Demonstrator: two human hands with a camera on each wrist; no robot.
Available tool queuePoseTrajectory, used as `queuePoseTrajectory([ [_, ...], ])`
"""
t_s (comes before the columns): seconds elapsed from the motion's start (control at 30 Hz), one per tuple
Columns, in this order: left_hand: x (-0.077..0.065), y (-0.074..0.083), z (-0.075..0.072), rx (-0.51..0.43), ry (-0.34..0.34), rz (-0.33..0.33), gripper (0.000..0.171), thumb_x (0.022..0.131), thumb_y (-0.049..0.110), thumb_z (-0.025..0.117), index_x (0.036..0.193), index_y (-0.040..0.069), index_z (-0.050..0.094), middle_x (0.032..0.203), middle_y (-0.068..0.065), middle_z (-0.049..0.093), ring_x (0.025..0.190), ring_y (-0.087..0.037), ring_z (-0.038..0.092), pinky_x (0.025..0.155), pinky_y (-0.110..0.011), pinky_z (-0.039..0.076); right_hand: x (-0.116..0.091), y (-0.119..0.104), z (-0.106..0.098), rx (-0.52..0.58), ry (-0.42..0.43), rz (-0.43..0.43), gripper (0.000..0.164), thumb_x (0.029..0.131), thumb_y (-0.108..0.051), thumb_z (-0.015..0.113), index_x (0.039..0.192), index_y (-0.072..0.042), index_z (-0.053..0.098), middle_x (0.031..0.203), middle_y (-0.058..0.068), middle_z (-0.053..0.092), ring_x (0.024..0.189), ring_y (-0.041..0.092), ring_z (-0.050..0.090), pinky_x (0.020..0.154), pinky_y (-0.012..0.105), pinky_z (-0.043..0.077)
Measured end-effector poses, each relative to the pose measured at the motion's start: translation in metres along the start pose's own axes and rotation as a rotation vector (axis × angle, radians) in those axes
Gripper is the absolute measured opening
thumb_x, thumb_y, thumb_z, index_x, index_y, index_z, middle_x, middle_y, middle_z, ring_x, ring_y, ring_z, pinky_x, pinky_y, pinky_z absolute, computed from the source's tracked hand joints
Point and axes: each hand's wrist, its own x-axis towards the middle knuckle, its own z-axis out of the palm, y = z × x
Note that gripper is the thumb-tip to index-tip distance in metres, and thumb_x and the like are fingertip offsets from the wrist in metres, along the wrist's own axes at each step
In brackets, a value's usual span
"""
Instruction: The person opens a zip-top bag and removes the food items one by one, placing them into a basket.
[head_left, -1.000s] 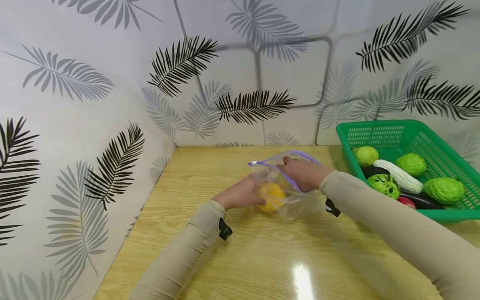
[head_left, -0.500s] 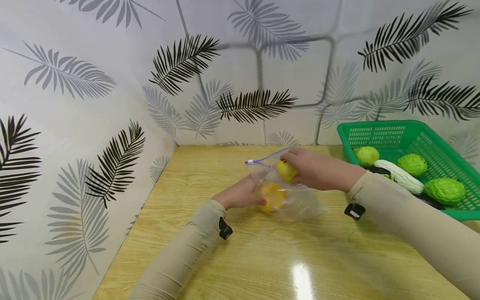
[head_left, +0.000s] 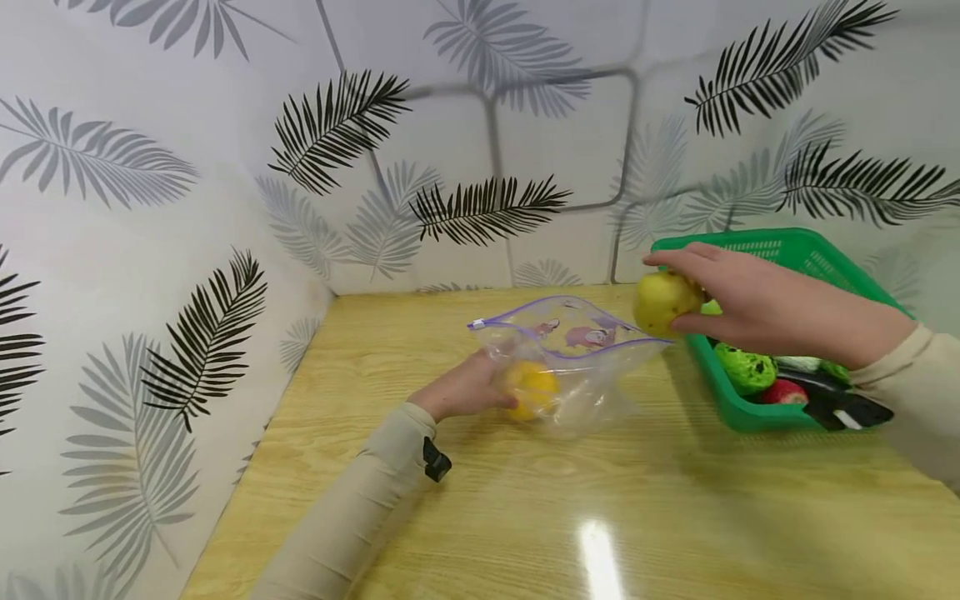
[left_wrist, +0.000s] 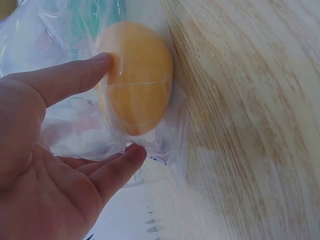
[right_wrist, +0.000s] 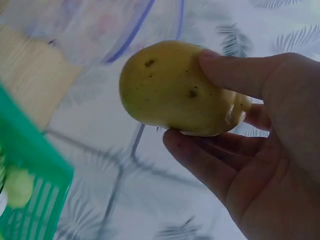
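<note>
A clear slider zip bag (head_left: 585,387) with a purple zip stands on the table, its mouth gaping. Inside it sits a smooth, round orange-yellow fruit (head_left: 531,389). My left hand (head_left: 467,389) grips the bag's left side around that fruit; in the left wrist view the thumb (left_wrist: 75,80) presses it through the plastic, fingers below. Held up between the bag and the green basket is a yellow-green fruit with dark specks (head_left: 663,302), in the fingers and thumb of my right hand (head_left: 772,300). In the right wrist view this oval fruit (right_wrist: 175,87) is outside the bag.
At the right stands the green plastic basket (head_left: 723,392), partly hidden by my right arm. It holds a mottled green vegetable (head_left: 745,369), a red one (head_left: 785,392) and other vegetables. A leaf-patterned wall covering (head_left: 480,150) rises behind the wooden table (head_left: 480,517).
My right hand was in the bag's mouth, came out with the yellow-green fruit, and moved right toward the basket. The left hand kept its grip on the bag; the head view shifted slightly.
</note>
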Motion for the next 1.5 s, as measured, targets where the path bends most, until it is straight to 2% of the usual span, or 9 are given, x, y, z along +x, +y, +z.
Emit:
queuePoseTrajectory([
  [0.2, -0.001, 0.001, 0.0, 0.01, 0.01, -0.002, 0.097, 0.085, 0.021, 0.08, 0.162, 0.022, 0.021, 0.169, -0.004, 0.016, 0.149, -0.025, 0.031, 0.117, -0.039, 0.034, -0.047, 0.062, 0.007, -0.069, -0.001, 0.131, 0.063, 0.082, -0.026, 0.085, 0.136, -0.008, 0.058, 0.115, 0.008, 0.062, 0.094, 0.019, 0.055, 0.072, 0.037, 0.05],
  [0.37, 0.003, 0.004, 0.001, 0.0, 0.016, 0.009, 0.098, 0.085, 0.02, 0.081, 0.162, 0.022, 0.021, 0.169, -0.003, 0.018, 0.148, -0.024, 0.033, 0.116, -0.04, 0.035, -0.08, 0.115, 0.019, -0.051, -0.102, 0.283, 0.063, 0.082, -0.027, 0.084, 0.131, 0.002, 0.055, 0.106, 0.012, 0.065, 0.081, 0.02, 0.057, 0.063, 0.033, 0.048],
  [0.6, 0.0, 0.005, 0.002, -0.028, 0.011, -0.019, 0.1, 0.085, 0.019, 0.08, 0.163, 0.022, 0.017, 0.169, -0.005, 0.015, 0.15, -0.028, 0.029, 0.118, -0.042, 0.032, -0.105, 0.151, 0.044, -0.011, -0.204, 0.395, 0.072, 0.085, -0.044, 0.079, 0.126, 0.009, 0.052, 0.095, 0.012, 0.068, 0.074, 0.019, 0.059, 0.062, 0.036, 0.047],
  [0.83, 0.004, 0.004, 0.002, -0.043, 0.027, 0.031, 0.102, 0.084, 0.017, 0.082, 0.163, 0.031, 0.018, 0.168, 0.0, 0.02, 0.146, -0.024, 0.034, 0.115, -0.042, 0.036, -0.121, 0.163, 0.055, -0.078, -0.226, 0.425, 0.076, 0.086, -0.045, 0.077, 0.114, 0.022, 0.057, 0.092, 0.018, 0.068, 0.077, 0.027, 0.062, 0.069, 0.046, 0.052],
  [1.0, 0.004, 0.004, 0.003, -0.037, 0.018, 0.03, 0.099, 0.085, 0.017, 0.081, 0.162, 0.027, 0.02, 0.169, 0.0, 0.016, 0.149, -0.025, 0.03, 0.115, -0.043, 0.035, -0.127, 0.171, 0.061, -0.129, -0.284, 0.402, 0.072, 0.086, -0.039, 0.076, 0.118, 0.022, 0.058, 0.098, 0.031, 0.067, 0.084, 0.04, 0.065, 0.072, 0.051, 0.053],
  [1.17, 0.004, 0.003, 0.005, -0.026, 0.006, 0.002, 0.096, 0.085, 0.02, 0.081, 0.162, 0.022, 0.023, 0.17, -0.002, 0.012, 0.15, -0.026, 0.029, 0.116, -0.041, 0.035, -0.124, 0.165, 0.062, -0.141, -0.265, 0.366, 0.064, 0.085, -0.024, 0.077, 0.125, 0.02, 0.055, 0.11, 0.038, 0.062, 0.098, 0.054, 0.061, 0.081, 0.059, 0.052],
  [1.33, 0.004, 0.002, 0.005, -0.033, 0.01, -0.013, 0.098, 0.085, 0.021, 0.081, 0.162, 0.023, 0.021, 0.169, -0.001, 0.014, 0.15, -0.024, 0.029, 0.117, -0.039, 0.034, -0.106, 0.137, 0.054, -0.165, -0.231, 0.313, 0.052, 0.087, -0.017, 0.075, 0.126, 0.013, 0.06, 0.119, 0.039, 0.061, 0.111, 0.059, 0.055, 0.089, 0.066, 0.047],
  [1.4, 0.004, 0.001, 0.005, -0.028, 0.008, -0.025, 0.1, 0.085, 0.021, 0.081, 0.163, 0.024, 0.018, 0.169, -0.001, 0.014, 0.15, -0.024, 0.028, 0.118, -0.038, 0.032, -0.094, 0.117, 0.048, -0.156, -0.19, 0.275, 0.048, 0.09, -0.017, 0.074, 0.128, 0.008, 0.062, 0.121, 0.034, 0.063, 0.113, 0.055, 0.057, 0.089, 0.064, 0.048],
  [1.5, 0.003, 0.001, 0.003, -0.014, 0.006, -0.032, 0.1, 0.086, 0.022, 0.08, 0.163, 0.024, 0.017, 0.169, -0.001, 0.013, 0.151, -0.024, 0.026, 0.119, -0.038, 0.031, -0.071, 0.08, 0.041, -0.109, -0.055, 0.186, 0.038, 0.092, -0.016, 0.072, 0.127, -0.002, 0.067, 0.12, 0.02, 0.069, 0.109, 0.04, 0.064, 0.089, 0.057, 0.051],
])
